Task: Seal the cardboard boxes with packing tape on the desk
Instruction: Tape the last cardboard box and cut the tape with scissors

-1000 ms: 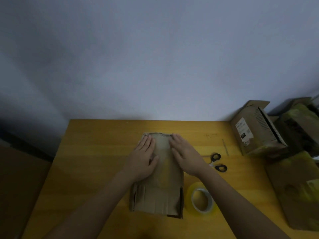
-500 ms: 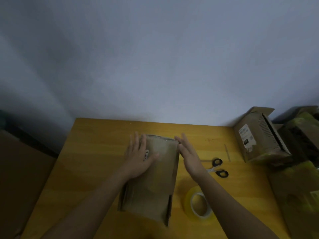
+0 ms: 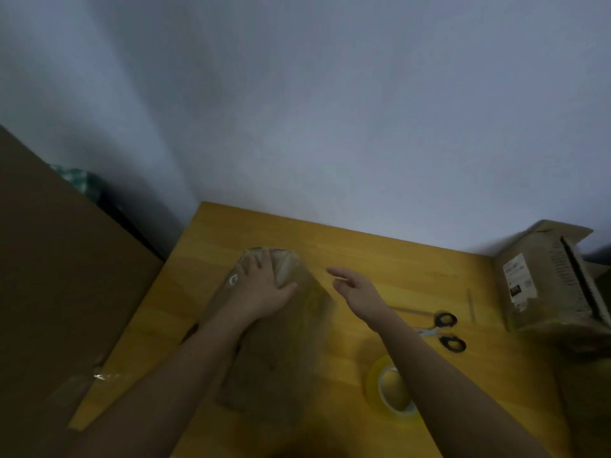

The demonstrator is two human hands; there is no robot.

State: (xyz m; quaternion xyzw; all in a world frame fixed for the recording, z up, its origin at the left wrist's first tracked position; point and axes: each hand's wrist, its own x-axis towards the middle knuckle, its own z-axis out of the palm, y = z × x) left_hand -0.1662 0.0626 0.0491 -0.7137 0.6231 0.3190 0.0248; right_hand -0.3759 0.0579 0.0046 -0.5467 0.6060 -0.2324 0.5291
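Note:
A brown cardboard box (image 3: pixel 281 352) lies lengthwise on the yellow wooden desk (image 3: pixel 396 259), its top glossy with tape. My left hand (image 3: pixel 264 285) rests palm down on the box's far end, fingers wrapped over the far edge. To the right of the box, my right hand (image 3: pixel 357 287) hovers flat above the desk with fingers spread, holding nothing and off the box. A roll of clear yellowish packing tape (image 3: pixel 391 390) lies on the desk near the front, partly under my right forearm.
Black-handled scissors (image 3: pixel 444 330) lie right of my right hand. A labelled cardboard box (image 3: pixel 535 282) stands at the desk's right edge, more cardboard below it. A large cardboard sheet (image 3: pixel 56 292) leans at the desk's left side. A wall rises behind.
My right hand has lifted off the box and moved right. The box's far end has swung left under my left hand. The view has shifted left.

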